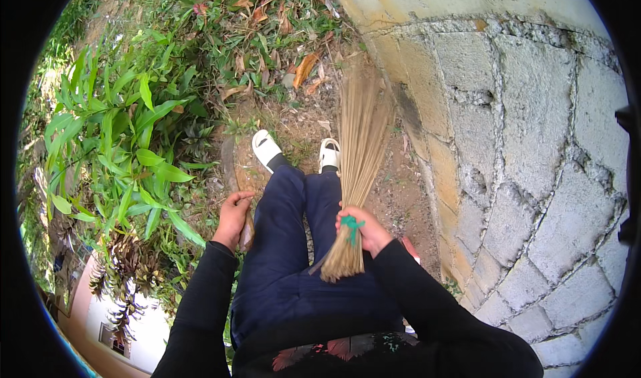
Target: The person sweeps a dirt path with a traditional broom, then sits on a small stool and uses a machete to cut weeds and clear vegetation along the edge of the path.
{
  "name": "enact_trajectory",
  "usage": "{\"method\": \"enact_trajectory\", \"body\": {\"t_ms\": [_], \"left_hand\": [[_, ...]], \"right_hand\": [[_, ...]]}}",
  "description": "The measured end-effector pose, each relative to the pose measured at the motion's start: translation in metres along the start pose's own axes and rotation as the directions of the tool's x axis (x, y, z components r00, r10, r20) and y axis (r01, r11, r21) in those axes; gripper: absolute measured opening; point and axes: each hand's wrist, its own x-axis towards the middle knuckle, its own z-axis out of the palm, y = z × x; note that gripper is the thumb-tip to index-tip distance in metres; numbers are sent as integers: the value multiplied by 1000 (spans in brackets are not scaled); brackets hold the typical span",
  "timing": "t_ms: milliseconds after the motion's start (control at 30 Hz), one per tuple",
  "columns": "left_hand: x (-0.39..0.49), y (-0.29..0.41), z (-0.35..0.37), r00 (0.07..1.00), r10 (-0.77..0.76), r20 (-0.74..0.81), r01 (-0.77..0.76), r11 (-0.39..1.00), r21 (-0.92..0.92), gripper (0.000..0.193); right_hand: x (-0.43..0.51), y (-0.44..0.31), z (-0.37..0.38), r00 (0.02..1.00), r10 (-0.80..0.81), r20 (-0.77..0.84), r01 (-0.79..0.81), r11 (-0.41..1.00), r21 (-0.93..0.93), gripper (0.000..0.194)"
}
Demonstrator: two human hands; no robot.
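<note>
A broom of thin dry ribs (364, 143) is gripped in my right hand (364, 227), close to its tied end. A green tie (352, 224) wraps the bundle at my fingers, and its spread tips reach away over the dirt beside the wall. My left hand (234, 219) is beside my left thigh, fingers curled; a dry brownish thing, perhaps a leaf (247, 233), shows at its palm side. Whether that hand holds it is unclear. Between the hands are my legs in dark blue trousers (280, 218), with white slippers (265, 147) on the feet.
A block wall (531, 103) with rough mortar joints runs along the right. Leafy green plants (150, 163) crowd the left side. Dry brown leaves (304, 70) lie among weeds ahead on bare soil. A pale building (95, 323) shows at the lower left.
</note>
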Motion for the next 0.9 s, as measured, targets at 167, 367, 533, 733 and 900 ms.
{"method": "enact_trajectory", "body": {"t_ms": [167,367,533,733,900], "left_hand": [[14,-6,12,1000,24,2,-24,994,-104,17],[15,0,-6,998,36,-57,-40,996,-84,17],[6,-14,-18,994,26,-108,-43,987,-152,20],[-1,22,9,997,26,-75,-52,925,-377,24],[13,50,45,993,78,-90,-111,883,-457,27]], "right_hand": [[172,-46,104,955,-120,271,92,989,113,7],[176,-167,244,773,69,631,99,969,-227,9],[74,-142,159,892,-18,451,261,837,-481,21],[106,-116,90,995,-62,83,73,989,-128,14],[248,-161,210,927,-77,367,153,971,-183,13]]}}
